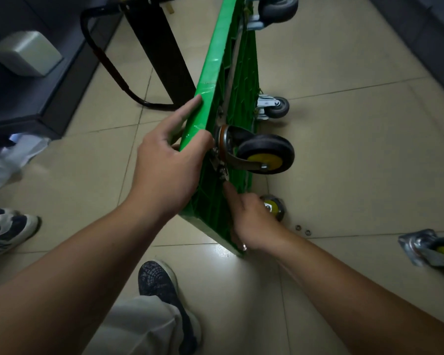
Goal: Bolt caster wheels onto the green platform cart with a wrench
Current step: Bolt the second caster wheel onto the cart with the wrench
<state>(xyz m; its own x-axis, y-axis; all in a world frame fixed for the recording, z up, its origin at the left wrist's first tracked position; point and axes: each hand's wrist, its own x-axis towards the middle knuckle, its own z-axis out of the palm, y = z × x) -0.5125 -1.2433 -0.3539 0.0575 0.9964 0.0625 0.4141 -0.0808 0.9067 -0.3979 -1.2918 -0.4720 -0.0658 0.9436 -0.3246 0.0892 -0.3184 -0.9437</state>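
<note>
The tiled floor [344, 162] bears a tipped green cart [215, 73], loose caster [431, 249].

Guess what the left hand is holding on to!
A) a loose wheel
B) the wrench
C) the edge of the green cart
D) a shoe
C: the left hand grips the upper edge of the green cart, which is tipped on its side. The wrench is in the right hand, at the mount of the yellow-hubbed caster wheel.
</note>
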